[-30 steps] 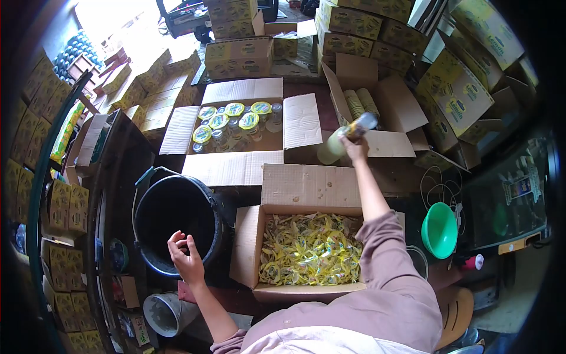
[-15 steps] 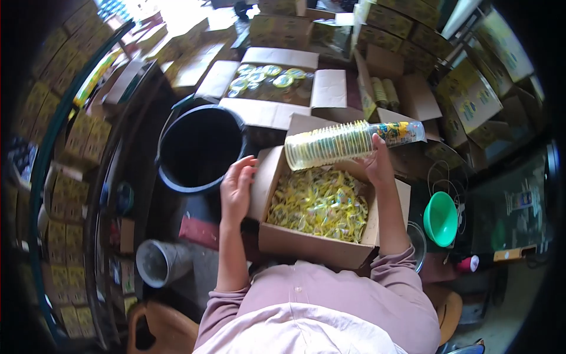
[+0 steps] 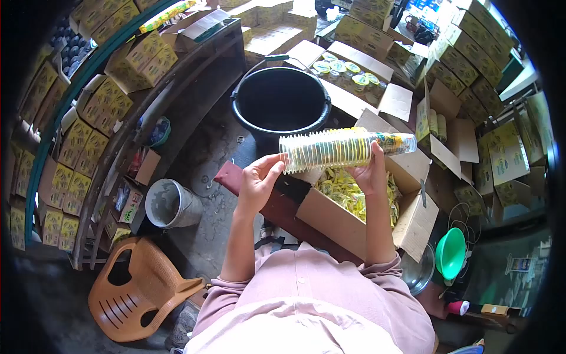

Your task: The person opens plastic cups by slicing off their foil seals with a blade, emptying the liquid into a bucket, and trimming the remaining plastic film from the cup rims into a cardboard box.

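Cup stack: it's a sleeve of nested clear plastic cups (image 3: 324, 148) with colourful printing, held roughly level in the air, wide mouths facing left and narrow base out to the right. In our view it overlaps the far part of the open carton (image 3: 330, 223) of yellow packets (image 3: 349, 193).
How it'll handle: we'd guess pretty light for its length, thin-walled and a bit slick. The rims look springy, so a hard squeeze could dent or crack them, and a steep tilt might let the sleeve slide apart.
Where to grab: we'd hold it near the base, where the ridged rims give way to smooth wall, and steady the mouth end with light fingers.
Right hand (image 3: 370, 171): wrapped around the stack near that spot, thumb up on our side, fingers mostly hidden underneath.
Left hand (image 3: 260, 182): half curled, fingertips right at the mouth end; we can't tell if it's actually pinching the rim or just resting there.
Nearby: black bucket (image 3: 283, 99) just beyond the stack, green bowl (image 3: 450, 253) well off to the right.
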`<state>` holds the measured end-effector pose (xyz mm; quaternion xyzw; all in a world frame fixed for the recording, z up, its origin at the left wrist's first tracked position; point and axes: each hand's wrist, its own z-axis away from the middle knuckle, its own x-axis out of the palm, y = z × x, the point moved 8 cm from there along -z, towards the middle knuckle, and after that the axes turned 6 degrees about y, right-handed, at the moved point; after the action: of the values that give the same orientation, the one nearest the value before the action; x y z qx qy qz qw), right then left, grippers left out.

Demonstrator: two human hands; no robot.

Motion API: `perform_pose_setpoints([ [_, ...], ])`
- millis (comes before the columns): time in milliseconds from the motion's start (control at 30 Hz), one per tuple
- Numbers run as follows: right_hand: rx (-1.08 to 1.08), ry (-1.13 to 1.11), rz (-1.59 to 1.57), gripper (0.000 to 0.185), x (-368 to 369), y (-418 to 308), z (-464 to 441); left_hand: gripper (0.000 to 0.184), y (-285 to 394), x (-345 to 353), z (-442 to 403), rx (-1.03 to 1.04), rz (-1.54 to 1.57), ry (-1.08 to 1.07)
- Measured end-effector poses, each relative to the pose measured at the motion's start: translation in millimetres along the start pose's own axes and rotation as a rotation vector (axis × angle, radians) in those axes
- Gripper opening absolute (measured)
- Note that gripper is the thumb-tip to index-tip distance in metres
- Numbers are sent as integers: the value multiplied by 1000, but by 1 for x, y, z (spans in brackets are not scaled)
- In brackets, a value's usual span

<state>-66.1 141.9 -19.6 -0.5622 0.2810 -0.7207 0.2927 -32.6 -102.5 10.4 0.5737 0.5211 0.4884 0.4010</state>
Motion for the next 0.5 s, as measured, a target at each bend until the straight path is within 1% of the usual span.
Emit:
perform_pose_setpoints([
  [100, 7, 13, 0, 39, 9, 13, -1, 20, 4, -15, -1, 23, -47, 39],
  [233, 6, -55, -29, 39, 23, 26, -4, 18, 9, -32, -8, 56, -125, 67],
  [333, -26, 10, -30, 39, 28, 31, -2, 17, 8, -40, -14, 63, -128, 65],
  [500, -40, 33, -31, 38, 30, 35, -2, 17, 3, -44, -25, 66, -88, 19],
])
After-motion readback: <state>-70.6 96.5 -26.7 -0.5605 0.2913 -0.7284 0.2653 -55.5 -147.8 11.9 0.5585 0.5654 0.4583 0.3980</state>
